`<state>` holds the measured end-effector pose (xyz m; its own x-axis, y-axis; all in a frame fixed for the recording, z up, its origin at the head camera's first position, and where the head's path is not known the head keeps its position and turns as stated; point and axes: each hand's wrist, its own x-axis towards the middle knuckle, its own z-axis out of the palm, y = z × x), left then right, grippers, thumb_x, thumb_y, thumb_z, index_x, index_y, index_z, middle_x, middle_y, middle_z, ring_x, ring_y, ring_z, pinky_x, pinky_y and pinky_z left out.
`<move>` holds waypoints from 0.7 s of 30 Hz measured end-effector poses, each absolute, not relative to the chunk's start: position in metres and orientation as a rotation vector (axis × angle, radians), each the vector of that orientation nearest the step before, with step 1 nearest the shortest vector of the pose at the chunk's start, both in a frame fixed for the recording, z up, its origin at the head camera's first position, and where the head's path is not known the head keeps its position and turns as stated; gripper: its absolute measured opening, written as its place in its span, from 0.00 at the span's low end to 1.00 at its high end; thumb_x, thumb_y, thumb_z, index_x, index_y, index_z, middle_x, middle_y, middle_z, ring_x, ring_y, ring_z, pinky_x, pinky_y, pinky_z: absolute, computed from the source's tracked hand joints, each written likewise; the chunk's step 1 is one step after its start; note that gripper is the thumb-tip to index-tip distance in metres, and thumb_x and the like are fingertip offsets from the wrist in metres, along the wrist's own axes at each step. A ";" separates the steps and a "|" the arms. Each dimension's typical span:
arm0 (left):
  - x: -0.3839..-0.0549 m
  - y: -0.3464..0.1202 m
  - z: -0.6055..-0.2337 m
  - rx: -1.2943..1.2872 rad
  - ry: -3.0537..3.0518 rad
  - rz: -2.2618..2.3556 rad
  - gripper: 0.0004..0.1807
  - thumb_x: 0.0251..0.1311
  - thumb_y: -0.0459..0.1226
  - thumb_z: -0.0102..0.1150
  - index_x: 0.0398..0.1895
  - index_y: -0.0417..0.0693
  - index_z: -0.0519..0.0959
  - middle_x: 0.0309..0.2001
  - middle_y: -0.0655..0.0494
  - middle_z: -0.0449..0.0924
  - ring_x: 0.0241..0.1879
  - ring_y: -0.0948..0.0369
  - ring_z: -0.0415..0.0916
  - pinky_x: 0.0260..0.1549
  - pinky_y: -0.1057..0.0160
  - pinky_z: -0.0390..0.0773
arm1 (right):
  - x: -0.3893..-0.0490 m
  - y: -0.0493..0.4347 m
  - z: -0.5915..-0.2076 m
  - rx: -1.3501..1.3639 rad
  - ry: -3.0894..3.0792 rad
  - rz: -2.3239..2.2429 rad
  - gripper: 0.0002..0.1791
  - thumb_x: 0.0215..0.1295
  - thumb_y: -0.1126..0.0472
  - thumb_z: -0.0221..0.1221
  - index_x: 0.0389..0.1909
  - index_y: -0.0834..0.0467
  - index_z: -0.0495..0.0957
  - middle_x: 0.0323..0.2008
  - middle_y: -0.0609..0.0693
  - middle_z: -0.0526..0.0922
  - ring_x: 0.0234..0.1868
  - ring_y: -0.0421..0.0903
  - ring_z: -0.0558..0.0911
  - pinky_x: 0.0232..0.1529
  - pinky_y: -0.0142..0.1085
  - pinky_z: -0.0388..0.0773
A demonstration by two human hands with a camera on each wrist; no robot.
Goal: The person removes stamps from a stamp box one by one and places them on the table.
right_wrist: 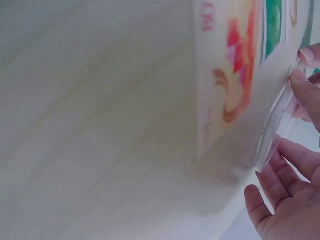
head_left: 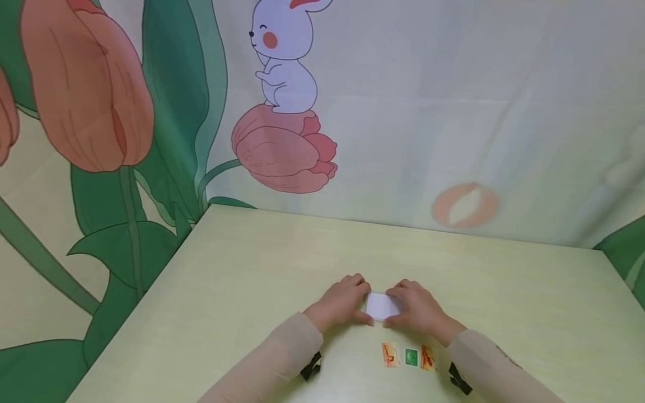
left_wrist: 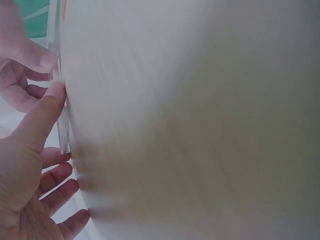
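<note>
A flat white rectangular pack with clear edges (head_left: 381,307) lies low over the table, between both hands. My left hand (head_left: 345,301) grips its left end, with the thumb (left_wrist: 47,107) on the near edge and the fingers spread round the far side. From the right, my right hand (head_left: 417,308) holds the other end the same way. Both thumbs come close together along the near edge. In the right wrist view the clear rim of the pack (right_wrist: 272,127) shows between thumb and fingers.
On the near side of the pack lie an orange picture card (head_left: 390,355), a small green-centred card (head_left: 411,357) and another orange card (head_left: 428,357) in a row. The pale table (head_left: 242,268) meets a printed cloth backdrop (head_left: 403,112) at its far edge.
</note>
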<state>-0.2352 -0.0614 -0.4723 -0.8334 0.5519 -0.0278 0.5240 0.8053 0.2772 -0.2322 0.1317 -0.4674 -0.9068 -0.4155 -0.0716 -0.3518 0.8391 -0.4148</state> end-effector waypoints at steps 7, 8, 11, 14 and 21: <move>-0.237 -0.061 -0.479 0.853 2.876 0.385 0.31 0.45 0.56 0.65 0.48 0.48 0.73 0.48 0.56 0.70 0.45 0.61 0.67 0.43 0.65 0.72 | -0.234 0.132 -0.475 -0.593 2.876 -0.583 0.33 0.39 0.50 0.72 0.49 0.59 0.78 0.43 0.49 0.76 0.43 0.46 0.72 0.43 0.40 0.72; -0.238 -0.062 -0.481 0.845 2.877 0.381 0.31 0.45 0.56 0.65 0.49 0.48 0.73 0.49 0.56 0.70 0.45 0.61 0.67 0.43 0.65 0.72 | -0.234 0.131 -0.475 -0.598 2.876 -0.583 0.33 0.39 0.50 0.72 0.49 0.59 0.78 0.42 0.49 0.76 0.42 0.46 0.72 0.43 0.40 0.72; -0.239 -0.064 -0.485 0.840 2.876 0.365 0.33 0.47 0.57 0.63 0.52 0.48 0.72 0.50 0.56 0.69 0.46 0.61 0.67 0.45 0.66 0.72 | -0.234 0.129 -0.474 -0.612 2.880 -0.571 0.32 0.40 0.50 0.72 0.49 0.59 0.78 0.42 0.50 0.76 0.42 0.46 0.72 0.43 0.41 0.72; -0.238 -0.066 -0.488 0.855 2.871 0.358 0.34 0.47 0.57 0.63 0.54 0.47 0.71 0.50 0.55 0.68 0.46 0.61 0.67 0.45 0.66 0.72 | -0.232 0.128 -0.476 -0.639 2.893 -0.556 0.32 0.40 0.51 0.72 0.48 0.60 0.78 0.42 0.51 0.76 0.42 0.47 0.73 0.44 0.42 0.72; -0.238 -0.072 -0.496 0.797 2.841 0.402 0.49 0.43 0.61 0.63 0.65 0.44 0.59 0.59 0.50 0.64 0.56 0.57 0.65 0.54 0.60 0.70 | -0.233 0.132 -0.473 -0.713 2.871 -0.558 0.41 0.41 0.45 0.71 0.58 0.58 0.71 0.51 0.54 0.75 0.52 0.52 0.72 0.54 0.48 0.69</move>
